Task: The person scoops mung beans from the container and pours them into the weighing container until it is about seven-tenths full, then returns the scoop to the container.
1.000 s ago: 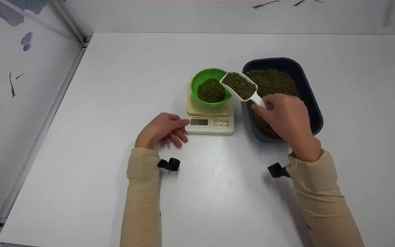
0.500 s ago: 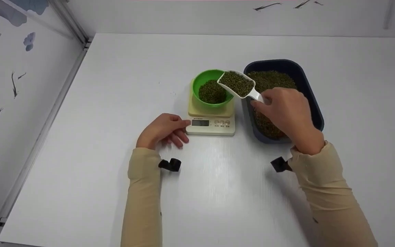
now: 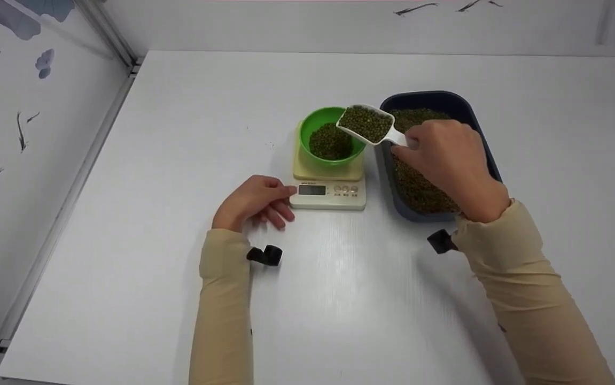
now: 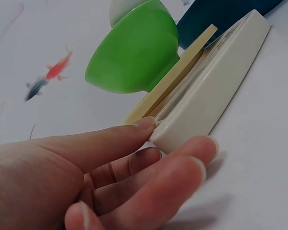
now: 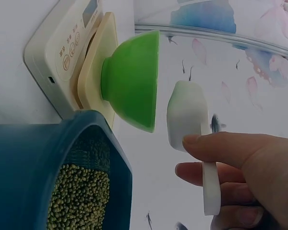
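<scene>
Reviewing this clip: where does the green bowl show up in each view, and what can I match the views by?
Head: the green bowl sits just above centre.
Left wrist: the green bowl is in the upper middle, seen from outside.
Right wrist: the green bowl is in the upper half, left of centre, opening toward the picture's right.
Shared landmark: the scale, directly under the bowl in all three views.
</scene>
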